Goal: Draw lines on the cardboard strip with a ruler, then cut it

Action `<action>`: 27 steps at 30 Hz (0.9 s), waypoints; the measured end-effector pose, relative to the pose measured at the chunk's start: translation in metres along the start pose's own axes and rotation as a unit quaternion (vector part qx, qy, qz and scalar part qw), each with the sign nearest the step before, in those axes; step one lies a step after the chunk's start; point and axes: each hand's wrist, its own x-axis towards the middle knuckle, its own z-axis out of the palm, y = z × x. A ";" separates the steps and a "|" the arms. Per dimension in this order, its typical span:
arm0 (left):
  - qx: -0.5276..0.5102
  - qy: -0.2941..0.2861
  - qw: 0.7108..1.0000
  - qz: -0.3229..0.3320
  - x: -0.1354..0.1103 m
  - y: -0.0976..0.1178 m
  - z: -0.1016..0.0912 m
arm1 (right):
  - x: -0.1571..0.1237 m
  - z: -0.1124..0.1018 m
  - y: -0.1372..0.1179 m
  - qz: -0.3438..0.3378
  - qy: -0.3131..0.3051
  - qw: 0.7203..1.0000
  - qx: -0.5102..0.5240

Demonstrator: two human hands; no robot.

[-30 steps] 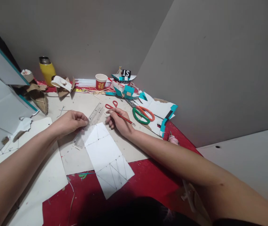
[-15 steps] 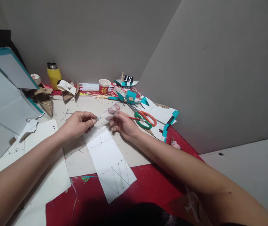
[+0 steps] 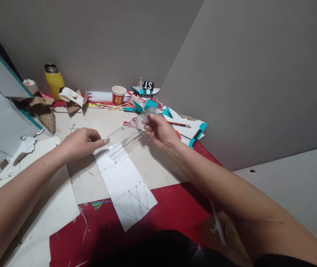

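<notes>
Both hands share a clear plastic ruler (image 3: 125, 134), held tilted and seemingly just clear of the pencil-lined white paper (image 3: 121, 178). The left hand (image 3: 82, 142) pinches its near end; the right hand (image 3: 161, 130) clasps the far end. Behind, a red paper cup (image 3: 118, 95) stands upright, its contents unseen.

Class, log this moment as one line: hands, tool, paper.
left hand: pinches ruler end | right hand: grips other end | ruler: held above lined paper

Left hand (image 3: 77, 142) and right hand (image 3: 161, 131), bare along both forearms; a dark sleeve edge (image 3: 286, 260) (lower right corner) tops the right arm.
</notes>
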 end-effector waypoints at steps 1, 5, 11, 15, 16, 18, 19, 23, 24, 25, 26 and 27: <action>0.048 -0.013 0.999 -0.007 0.000 0.001 -0.001 | -0.001 -0.004 -0.004 0.003 0.018 1.000 0.006; 0.162 -0.029 0.986 -0.039 -0.002 0.007 0.004 | -0.009 -0.015 -0.010 0.035 0.082 0.996 0.029; 0.160 -0.035 0.986 -0.035 -0.003 0.006 0.010 | -0.021 -0.023 -0.008 0.076 0.099 0.992 0.024; 0.112 -0.087 0.990 -0.021 -0.002 0.003 0.008 | -0.022 -0.027 -0.007 0.087 0.094 0.992 0.019; 0.086 -0.100 0.991 -0.010 -0.003 0.003 0.006 | -0.021 -0.028 -0.006 0.089 0.091 0.992 0.018; 0.022 -0.118 0.993 0.014 -0.003 0.004 0.004 | -0.021 -0.029 -0.005 0.091 0.083 0.992 0.015; -0.016 -0.124 0.992 0.020 -0.004 0.005 0.002 | -0.021 -0.029 -0.004 0.092 0.079 0.992 0.013; -0.235 -0.144 0.961 -0.030 -0.006 0.006 -0.002 | -0.019 -0.029 -0.001 0.094 0.067 0.993 0.003; -0.286 -0.146 0.946 -0.047 -0.006 0.005 -0.002 | -0.018 -0.029 0.000 0.092 0.064 0.994 0.000; -0.323 -0.143 0.934 -0.058 -0.005 0.003 -0.003 | -0.018 -0.029 0.000 0.090 0.062 0.994 -0.005; -0.345 -0.135 0.927 -0.064 -0.005 0.001 -0.004 | -0.016 -0.030 0.001 0.087 0.058 0.994 -0.010; -0.355 -0.125 0.924 -0.064 -0.004 -0.001 -0.005 | -0.015 -0.031 0.002 0.083 0.053 0.995 -0.015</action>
